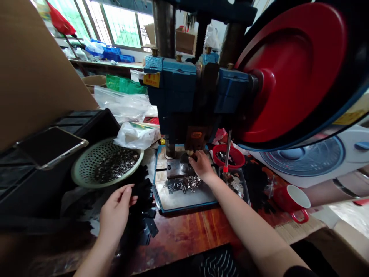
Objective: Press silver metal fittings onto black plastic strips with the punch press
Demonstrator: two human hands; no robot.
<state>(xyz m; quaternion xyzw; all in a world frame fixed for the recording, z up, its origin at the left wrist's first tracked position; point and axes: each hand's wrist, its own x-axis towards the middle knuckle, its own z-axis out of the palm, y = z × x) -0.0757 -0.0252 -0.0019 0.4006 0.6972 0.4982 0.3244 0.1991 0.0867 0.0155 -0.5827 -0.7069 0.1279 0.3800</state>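
The surface is reddish-brown, its near edge crossing in front of the operator. Black flat pieces lie left of center; the nearest distinct piece has its long axis slanting from far left to near right. The left hand is positioned above this dark area, fingers bent and thumb close to the index finger. It cannot be told whether the tips meet or hold anything.

To the right of the black pieces stands the press base, its near edge roughly parallel to the surface's near edge. Small metal parts are heaped mid-width on the base, between its near edge and the die block, in no common direction. The die block's long axis runs left to right.

The right hand reaches in from the near right corner of the base. Its fingers are bent at the die block, beyond the heap and below the press head; whether they are clamped on a part cannot be told. Left of the base is a pale green basket of dark metal pieces; beyond its far right corner is a red bowl.
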